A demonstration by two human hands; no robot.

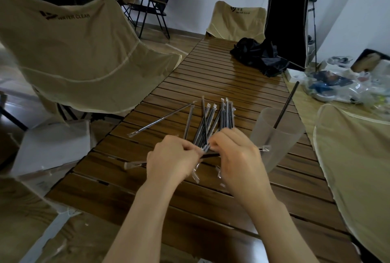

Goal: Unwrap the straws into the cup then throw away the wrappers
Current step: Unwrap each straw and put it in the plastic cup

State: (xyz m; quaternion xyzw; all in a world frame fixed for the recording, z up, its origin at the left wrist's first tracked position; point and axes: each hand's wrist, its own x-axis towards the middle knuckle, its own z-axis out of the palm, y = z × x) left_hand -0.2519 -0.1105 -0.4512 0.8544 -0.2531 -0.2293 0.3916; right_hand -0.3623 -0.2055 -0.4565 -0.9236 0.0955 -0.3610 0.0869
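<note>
Head view: my left hand (171,157) and right hand (234,157) pinch a light, slippery wrapped straw (207,154); I'd tear at its end

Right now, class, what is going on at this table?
A person sits at a slatted wooden table, unwrapping drinking straws. The left hand and right hand together hold one black straw between them, working it out of its clear wrapper. A pile of wrapped straws lies just beyond the hands. To the right stands a frosted plastic cup with one unwrapped straw already in it. A few clear wrappers lie on the table near the hands, not yet thrown away.
</note>
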